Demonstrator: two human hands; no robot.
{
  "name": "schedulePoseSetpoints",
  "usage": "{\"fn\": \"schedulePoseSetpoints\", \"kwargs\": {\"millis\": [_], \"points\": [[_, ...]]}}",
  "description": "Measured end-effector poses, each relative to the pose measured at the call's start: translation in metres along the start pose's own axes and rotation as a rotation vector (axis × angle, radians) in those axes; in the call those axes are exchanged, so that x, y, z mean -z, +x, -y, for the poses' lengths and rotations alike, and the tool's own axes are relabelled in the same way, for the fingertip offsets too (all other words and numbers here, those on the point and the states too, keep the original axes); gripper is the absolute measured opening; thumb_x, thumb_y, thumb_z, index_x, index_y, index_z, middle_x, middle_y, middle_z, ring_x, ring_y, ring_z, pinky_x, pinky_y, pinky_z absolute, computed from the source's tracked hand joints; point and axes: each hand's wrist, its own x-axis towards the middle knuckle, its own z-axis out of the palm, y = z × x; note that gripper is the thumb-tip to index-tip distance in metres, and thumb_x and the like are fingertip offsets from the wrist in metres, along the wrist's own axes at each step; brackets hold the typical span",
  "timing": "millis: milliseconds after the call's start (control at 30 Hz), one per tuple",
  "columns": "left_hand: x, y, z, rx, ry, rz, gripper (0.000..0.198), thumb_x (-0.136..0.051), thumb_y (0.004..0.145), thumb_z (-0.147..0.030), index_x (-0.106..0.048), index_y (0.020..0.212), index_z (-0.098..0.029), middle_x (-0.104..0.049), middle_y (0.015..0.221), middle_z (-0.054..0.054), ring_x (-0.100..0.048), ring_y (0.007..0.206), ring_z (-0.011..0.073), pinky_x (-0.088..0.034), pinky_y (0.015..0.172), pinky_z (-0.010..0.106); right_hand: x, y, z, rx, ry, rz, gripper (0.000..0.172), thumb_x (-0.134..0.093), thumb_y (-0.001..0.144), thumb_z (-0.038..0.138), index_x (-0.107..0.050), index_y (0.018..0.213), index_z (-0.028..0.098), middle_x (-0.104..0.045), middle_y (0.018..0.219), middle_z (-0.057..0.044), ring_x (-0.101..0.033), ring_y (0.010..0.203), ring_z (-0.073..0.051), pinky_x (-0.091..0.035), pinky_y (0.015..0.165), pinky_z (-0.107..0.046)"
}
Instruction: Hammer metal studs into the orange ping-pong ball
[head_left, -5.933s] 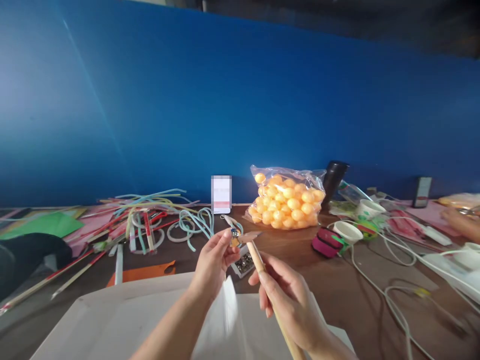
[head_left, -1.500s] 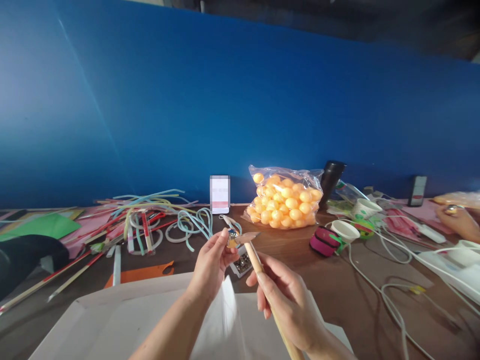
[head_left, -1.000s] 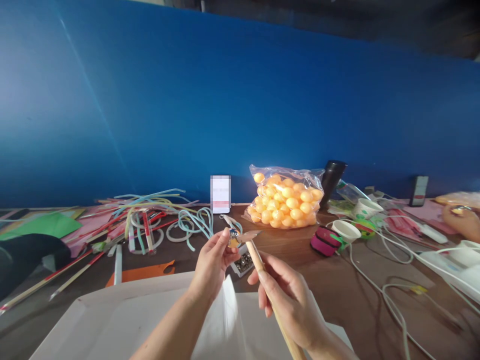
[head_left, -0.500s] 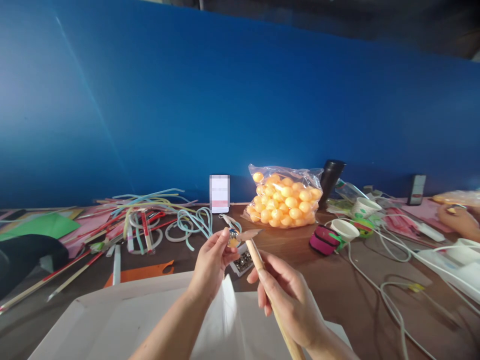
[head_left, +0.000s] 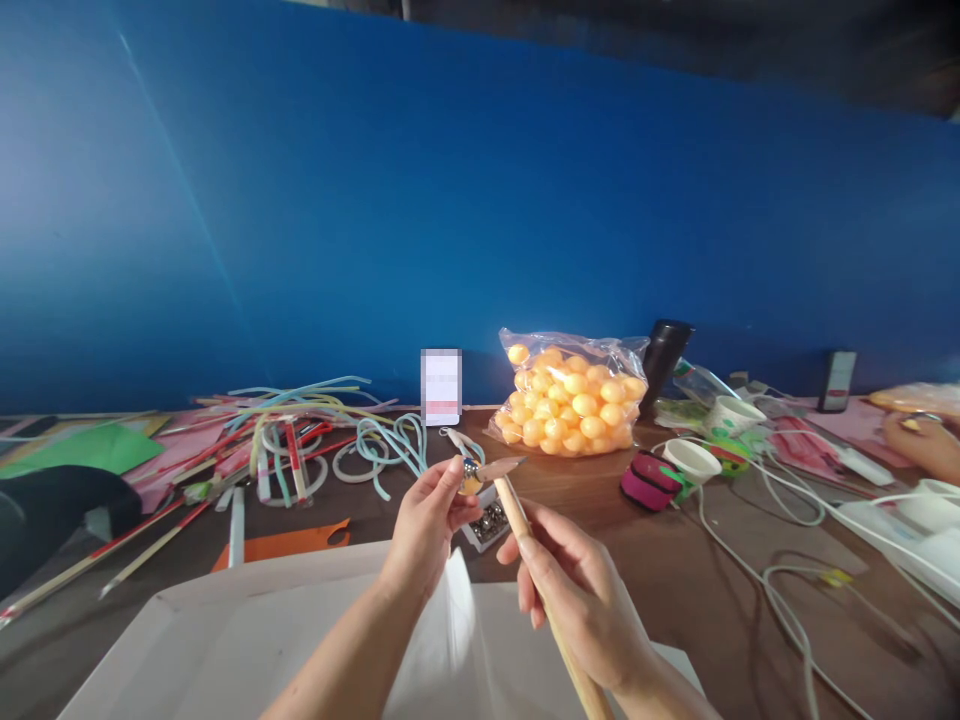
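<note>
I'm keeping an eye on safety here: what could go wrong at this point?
The small shiny piece pinched in the left hand could slip and fall. The wooden-handled tool in the right hand has its pointed head near the left hand, so a slip might nick it.

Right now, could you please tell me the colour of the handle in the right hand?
The handle is pale tan, shown in the head view.

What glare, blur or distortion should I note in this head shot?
Head view: pale sheen at left on the blue wall, highlights on the bag of orange balls; head view: upright screen partly pixelated; head view: shiny piece in the left hand too small and soft to make out clearly.
</note>
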Motion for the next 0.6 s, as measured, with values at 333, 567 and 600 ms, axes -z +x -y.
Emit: {"fn": "schedulePoseSetpoints", "kwargs": {"millis": [333,567,600], "points": [[-0.0011,-0.0019,0.0002,-0.009,0.014,-0.014,0.037,-0.076,0.068,-0.042,-0.066,0.089,-0.013,-0.059,0.069,0.000,-0.058,0.058,0.0079,-0.053,0.057,0.020,0.0003,0.0006,-0.0001,0.005,0.010,0.003,0.043,-0.057,0.090,0.043,-0.057,0.126,0.019,-0.065,0.084,-0.007,-0.052,0.049,-0.010,-0.041,0.040,-0.021],[-0.0021,-0.0003,-0.0007,0.007,0.019,-0.036,0.038,-0.077,0.067,-0.042,-0.065,0.087,-0.013,-0.059,0.067,0.000,-0.058,0.056,0.0084,-0.053,0.055,0.020,0.0020,0.0005,0.0007,-0.013,-0.002,0.026,0.042,-0.056,0.091,0.042,-0.056,0.127,0.020,-0.065,0.086,-0.007,-0.053,0.050,-0.010,-0.043,0.041,-0.022],[-0.0019,-0.0002,-0.0006,0.004,0.019,-0.036,0.037,-0.077,0.067,-0.042,-0.065,0.087,-0.013,-0.059,0.066,0.000,-0.058,0.056,0.0084,-0.053,0.055,0.020,0.0025,0.0010,0.0006,-0.010,0.001,0.031,0.042,-0.056,0.092,0.042,-0.056,0.127,0.019,-0.065,0.087,-0.007,-0.053,0.050,-0.010,-0.044,0.042,-0.022]]}}
